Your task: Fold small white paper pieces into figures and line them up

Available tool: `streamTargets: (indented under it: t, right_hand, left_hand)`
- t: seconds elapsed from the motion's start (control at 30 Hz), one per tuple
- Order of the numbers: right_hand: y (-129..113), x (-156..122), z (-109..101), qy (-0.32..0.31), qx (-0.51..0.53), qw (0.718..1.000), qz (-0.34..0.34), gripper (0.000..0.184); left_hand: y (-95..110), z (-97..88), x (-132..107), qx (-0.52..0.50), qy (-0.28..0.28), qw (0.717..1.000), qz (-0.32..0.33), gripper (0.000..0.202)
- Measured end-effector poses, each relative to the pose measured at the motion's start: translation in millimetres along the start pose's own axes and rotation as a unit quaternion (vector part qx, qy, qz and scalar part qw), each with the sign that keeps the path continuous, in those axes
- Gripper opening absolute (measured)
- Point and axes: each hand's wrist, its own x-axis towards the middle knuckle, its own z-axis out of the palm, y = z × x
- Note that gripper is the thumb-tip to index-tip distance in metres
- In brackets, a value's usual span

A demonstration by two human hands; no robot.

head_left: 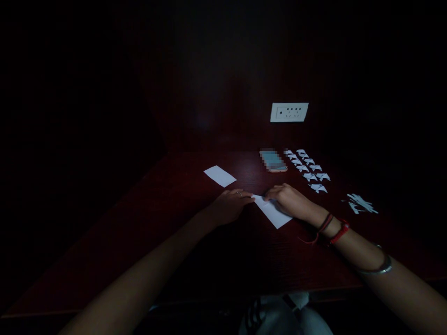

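"Where's the paper in hand?"

"One white sheet [275,216], lying on the dark red table [157,209]. Make it the centre of the dial, with twelve toward the wall [223,116]."

"And the hands?"

"Two. The left hand [228,204] is at nine o'clock, fingers stretched and close together, tips at the sheet's left corner. It wears one ring [239,193]. The right hand [289,200] lies over the two o'clock side, fingers curled, tips down on the paper."

"Is either one clamped on it?"

"I can't tell. The thumbs are hard to make out, so pressing and pinching look alike."

"Any bands on that right arm?"

"Three: two reddish cords [341,231] near the wrist, and one silver bangle [386,266] further up the forearm."

"What other paper is there?"

"One plain sheet [220,176] at ten o'clock, near the left hand but apart from it. At one o'clock, about eleven small folded papers [317,188] in two slanting rows; the far ones crowd together, so that count is rough. At three, one heap of pale strips [363,204], too overlapped to number."

"Anything else?"

"One phone [272,160], its screen blurred, at twelve, just left of the folded rows. One white socket panel [289,112] is on the wall, between twelve and one."
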Motion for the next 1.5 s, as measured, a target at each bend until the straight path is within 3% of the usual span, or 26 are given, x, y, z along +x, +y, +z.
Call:
streamTargets:
  t: [0.2,0.53,1.0,1.1,1.2,1.33,1.5]
  right_hand:
    - [-3,2,4,-0.011,-0.050,0.999,-0.001,0.042]
    - [-7,5,2,-0.025,-0.080,0.996,0.017,0.025]
    - [-8,-10,-27,-0.097,-0.150,0.982,0.064,0.022]
    - [-1,-10,-19,-0.040,-0.115,0.988,0.097,0.022]
    - [4,-5,-6,0.015,-0.013,0.994,0.107,0.027]
    - [6,3,7,0.020,0.077,0.989,0.127,0.024]
    - [3,4,12,0.020,0.113,0.979,0.170,0.008]
  left_hand:
    - [1,-0.8,2,-0.001,0.006,1.000,-0.002,0.037]
    - [7,-6.8,4,0.003,-0.010,1.000,-0.016,0.037]
    - [6,-4.8,5,-0.006,0.014,1.000,-0.024,0.034]
    - [5,-2.6,5,-0.003,0.028,0.999,-0.020,0.032]
    - [6,-0.5,6,0.003,0.043,0.999,-0.016,0.030]
    - [10,0.7,8,0.016,0.062,0.998,-0.007,0.026]
    - [15,-0.6,11,0.021,0.064,0.998,-0.012,0.026]
